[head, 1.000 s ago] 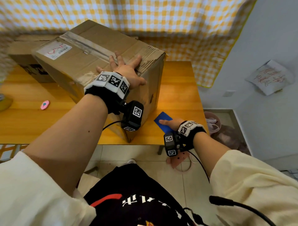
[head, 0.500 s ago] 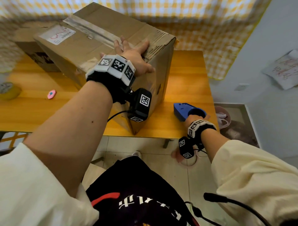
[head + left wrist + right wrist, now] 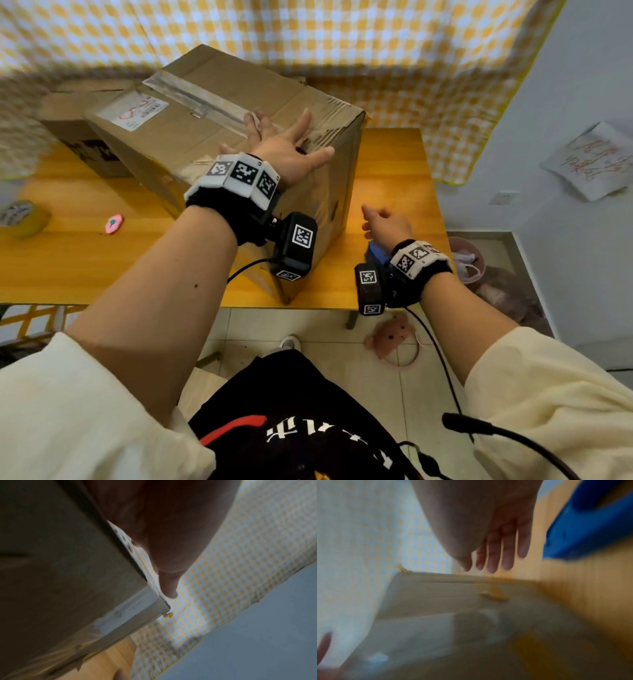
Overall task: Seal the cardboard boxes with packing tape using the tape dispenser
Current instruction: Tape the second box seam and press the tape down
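A big cardboard box (image 3: pixel 191 137) stands on the wooden table (image 3: pixel 68 260), with old tape along its top seam and a white label near the far left. My left hand (image 3: pixel 284 147) lies flat on the top near the right end, fingers spread. The left wrist view shows the box's corner (image 3: pixel 161 605) and one straight finger (image 3: pixel 169 586). My right hand (image 3: pixel 385 224) hovers open beside the box's right face, holding nothing. In the right wrist view its fingers (image 3: pixel 493 555) are straight. The blue tape dispenser (image 3: pixel 375 251) lies on the table, mostly hidden under my right wrist, and shows as a blur (image 3: pixel 590 524).
A second, smaller box (image 3: pixel 78 137) sits behind the big one at the left. A yellow tape roll (image 3: pixel 24 219) and a small pink object (image 3: pixel 113 224) lie on the left of the table. A checked curtain (image 3: pixel 376 51) hangs behind. A pink toy (image 3: pixel 394 337) lies on the floor.
My right hand has left the blue dispenser and risen toward the box's right side. The left hand stays flat on the box top. The camera view has shifted.
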